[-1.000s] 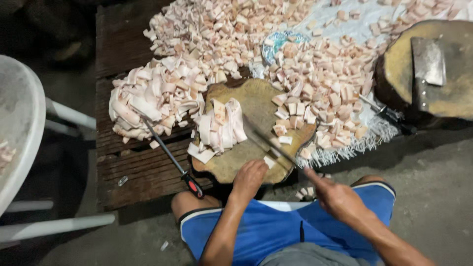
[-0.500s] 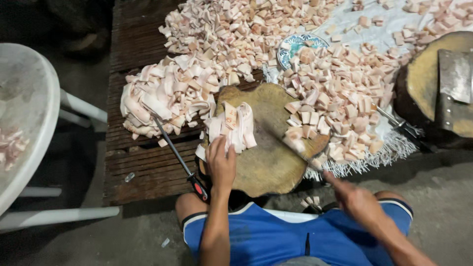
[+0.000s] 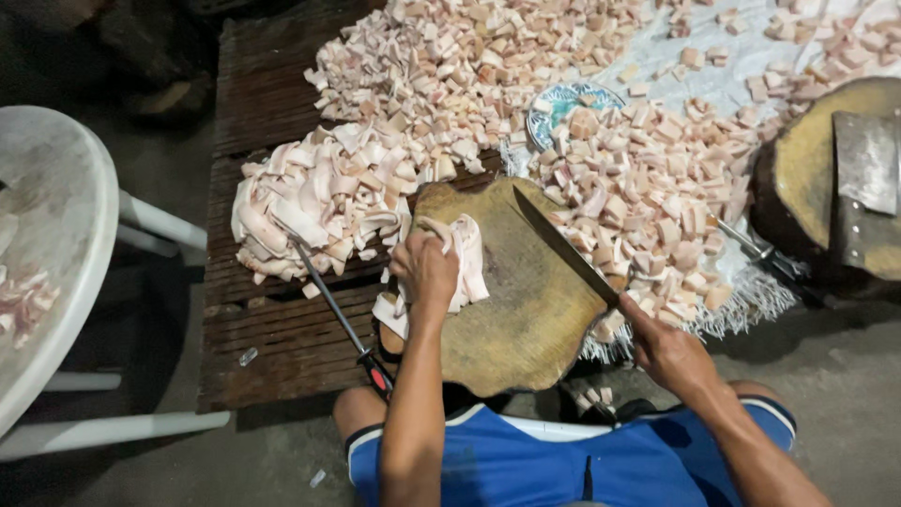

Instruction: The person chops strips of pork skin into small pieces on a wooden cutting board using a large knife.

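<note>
Pork fat strips (image 3: 462, 263) on round wooden chopping block (image 3: 526, 319), left side; left hand (image 3: 424, 270) clamped over strips; right hand (image 3: 668, 352) gripping knife (image 3: 561, 246), blade raised over block; diced fat pile (image 3: 648, 197) beyond; sharpening steel (image 3: 338, 314) beside block

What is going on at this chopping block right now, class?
A person sits low at a round wooden chopping block. The left hand presses on a stack of pale meat strips on the block, while the right hand holds a long knife with its blade over the block's right side. A heap of uncut strips lies to the left beside a sharpening steel, and cut cubes are spread across the back and right. A cleaver rests on a second block.
</note>
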